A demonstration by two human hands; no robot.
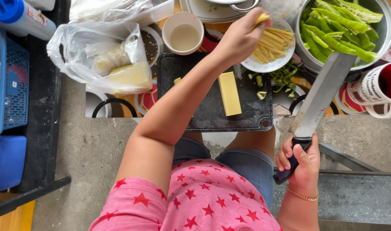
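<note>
Yellow strip pinched in left hand over plate rim, right hand gripping knife

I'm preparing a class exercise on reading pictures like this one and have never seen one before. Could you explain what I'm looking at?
One picture, from a camera worn on a person's head, looking down. No machine: two bare hands. The left hand holds a yellow stick over a white plate of similar strips. The right hand grips a large knife, blade lifted. On the black cutting board lies a pale yellow block. Nearby: a pot of green peppers, a cup, a plastic bag, a mug.
</note>
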